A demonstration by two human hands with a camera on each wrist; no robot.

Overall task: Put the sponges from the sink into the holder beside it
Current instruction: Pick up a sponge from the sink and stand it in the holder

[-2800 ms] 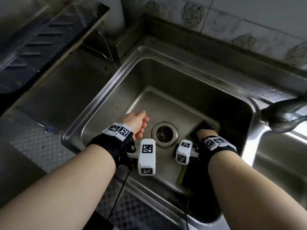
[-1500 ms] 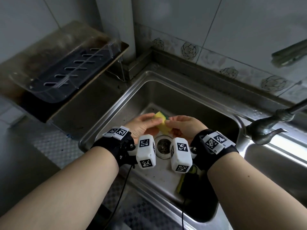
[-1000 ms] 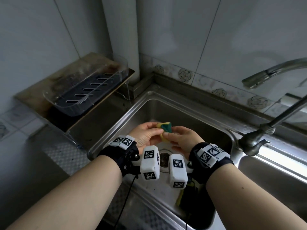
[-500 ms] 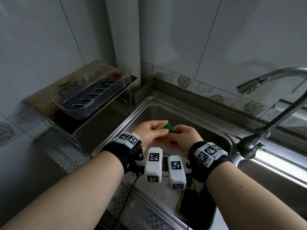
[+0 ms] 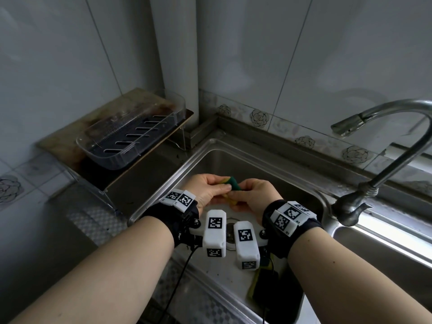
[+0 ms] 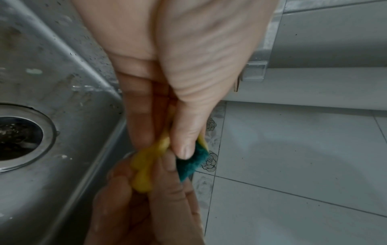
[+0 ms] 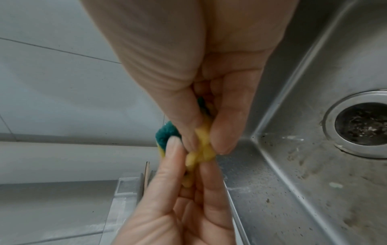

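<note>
Both hands meet over the sink [image 5: 163, 190], above the drain [image 6: 14, 137]. Between them is a sponge [image 5: 234, 183], yellow with a green side. The left hand [image 5: 208, 191] pinches one end of it with thumb and curled fingers [image 6: 142, 126]. The right hand [image 5: 254, 195] pinches the other end the same way, and its thumb [image 7: 184, 119] presses on the yellow part. The sponge is squashed and bent between the two hands, with the green side sticking out on top. It is up in the air and does not touch the sink.

A second sponge [image 5: 261, 284] lies in the sink at the near right corner, partly hidden under the right wrist.

The holder [image 5: 131, 136] is a clear tray with slots in its floor. It sits on a small shelf [image 5: 149, 150] by the far left corner of the sink, well apart from the hands. A tap [image 5: 385, 164] stands at the right edge of the sink.
</note>
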